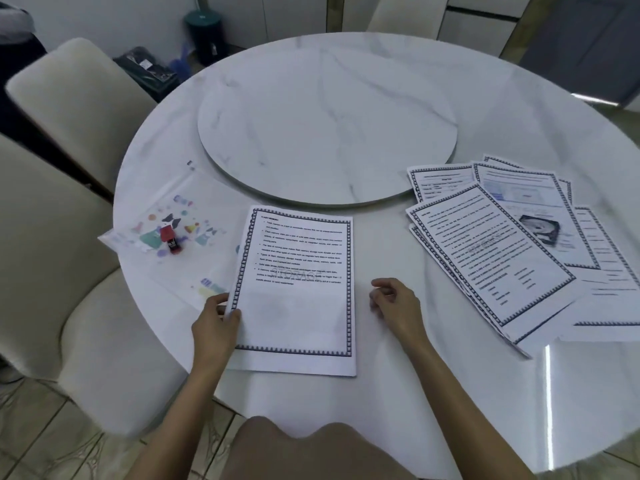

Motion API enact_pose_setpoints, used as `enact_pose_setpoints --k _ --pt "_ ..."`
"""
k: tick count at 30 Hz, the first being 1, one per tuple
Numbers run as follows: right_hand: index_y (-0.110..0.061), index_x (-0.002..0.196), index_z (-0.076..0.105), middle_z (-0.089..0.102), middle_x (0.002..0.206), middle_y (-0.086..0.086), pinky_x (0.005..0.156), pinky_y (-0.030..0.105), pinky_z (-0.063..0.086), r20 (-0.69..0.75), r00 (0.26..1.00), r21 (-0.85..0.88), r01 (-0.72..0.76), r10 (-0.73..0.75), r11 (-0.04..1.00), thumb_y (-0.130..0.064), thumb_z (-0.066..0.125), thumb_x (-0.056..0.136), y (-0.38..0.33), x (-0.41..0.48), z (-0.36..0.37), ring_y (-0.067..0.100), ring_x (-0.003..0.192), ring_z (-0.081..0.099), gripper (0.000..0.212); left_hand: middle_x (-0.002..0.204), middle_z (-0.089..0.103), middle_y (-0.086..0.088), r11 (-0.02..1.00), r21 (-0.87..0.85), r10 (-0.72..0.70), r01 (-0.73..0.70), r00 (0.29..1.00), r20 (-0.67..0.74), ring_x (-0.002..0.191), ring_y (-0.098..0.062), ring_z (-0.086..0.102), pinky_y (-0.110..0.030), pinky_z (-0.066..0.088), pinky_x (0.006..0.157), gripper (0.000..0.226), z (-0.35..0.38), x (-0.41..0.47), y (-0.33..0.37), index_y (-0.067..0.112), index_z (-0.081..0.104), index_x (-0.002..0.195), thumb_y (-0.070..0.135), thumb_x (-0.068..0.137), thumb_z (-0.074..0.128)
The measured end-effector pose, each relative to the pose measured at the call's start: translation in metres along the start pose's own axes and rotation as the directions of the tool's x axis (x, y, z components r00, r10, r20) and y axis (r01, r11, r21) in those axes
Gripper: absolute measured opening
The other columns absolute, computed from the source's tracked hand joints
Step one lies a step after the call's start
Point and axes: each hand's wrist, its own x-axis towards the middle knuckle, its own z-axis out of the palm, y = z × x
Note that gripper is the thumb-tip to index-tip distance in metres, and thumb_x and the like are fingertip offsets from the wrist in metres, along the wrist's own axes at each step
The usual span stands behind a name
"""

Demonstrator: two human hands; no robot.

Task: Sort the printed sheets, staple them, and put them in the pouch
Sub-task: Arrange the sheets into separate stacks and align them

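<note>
Your left hand (216, 320) pinches the left edge of the stack of sheets (298, 292) near its lower corner, thumb on top and fingers curled beneath, lifting that edge slightly. Your right hand (394, 303) holds nothing. Its fingers are loosely curled and it sits just beside the stack's right edge, low over the worktop (381, 393); whether it touches the surface cannot be told. The stack lies face up at the middle of the worktop's near edge. Its top page is bordered, with bulleted text over the upper half and blank paper below. The clear pouch (180, 230), printed with small coloured shapes, lies flat to the left, toward the worktop's left edge. Its right side meets the stack's left edge, but over or under is unclear. A red stapler (169, 239) sits on the pouch. The loose sheets (502, 244) are fanned and overlapping on the right side of the worktop, well apart from the stack. The top one is a tilted text page, and the one beneath it carries a picture. A round turntable (325, 133) fills the worktop's middle, just beyond the stack's far edge. Pale chairs (79, 98) stand off the left edge.
</note>
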Motion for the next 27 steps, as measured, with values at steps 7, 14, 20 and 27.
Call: enact_pose_setpoints --k 7,14,20,27 --pt "-0.014 0.099 0.062 0.065 0.077 0.007 0.059 0.010 0.045 -0.015 1.000 0.033 0.009 -0.009 0.999 -0.007 0.053 0.090 0.017 -0.002 -0.042 0.013 0.068 0.060 0.015 0.112 0.063 -0.019 1.000 0.018 0.011 -0.009 0.996 -0.090 0.096 -0.031 0.058 -0.036 0.043 0.085 0.031 -0.003 -0.007 -0.003 0.003 0.053 0.121 0.009 0.090 0.055" --pt "-0.018 0.098 0.063 0.065 0.082 0.000 0.064 0.003 0.044 -0.022 0.998 -0.015 0.053 -0.053 0.998 -0.008 0.054 0.089 0.040 0.003 -0.086 0.012 0.078 0.061 0.016 0.129 0.048 -0.026 0.981 0.169 0.128 -0.091 0.968 -0.218 0.119 -0.040 0.042 -0.044 0.032 0.102 0.037 0.020 -0.037 0.011 0.001 0.051 0.128 0.004 0.091 0.049" --pt "-0.022 0.095 0.062 0.065 0.087 0.000 0.079 0.025 0.049 -0.037 0.993 -0.033 0.111 -0.112 0.993 -0.008 0.055 0.089 0.050 0.012 -0.123 0.017 0.084 0.061 0.017 0.133 0.052 -0.013 0.969 0.032 0.246 -0.244 0.961 -0.127 0.123 -0.030 0.046 -0.040 0.036 0.106 0.038 0.057 -0.060 0.038 0.007 0.049 0.131 0.006 0.093 0.048" --pt "-0.017 0.098 0.064 0.065 0.093 0.000 0.069 0.000 0.039 -0.140 0.976 -0.050 0.159 -0.164 0.986 -0.010 0.057 0.090 0.062 0.007 -0.159 0.014 0.086 0.059 0.014 0.126 0.058 -0.003 0.930 -0.017 0.361 -0.366 0.908 0.214 0.118 -0.021 0.051 -0.031 0.038 0.102 0.038 0.107 -0.079 0.069 0.014 0.050 0.130 0.008 0.092 0.051"
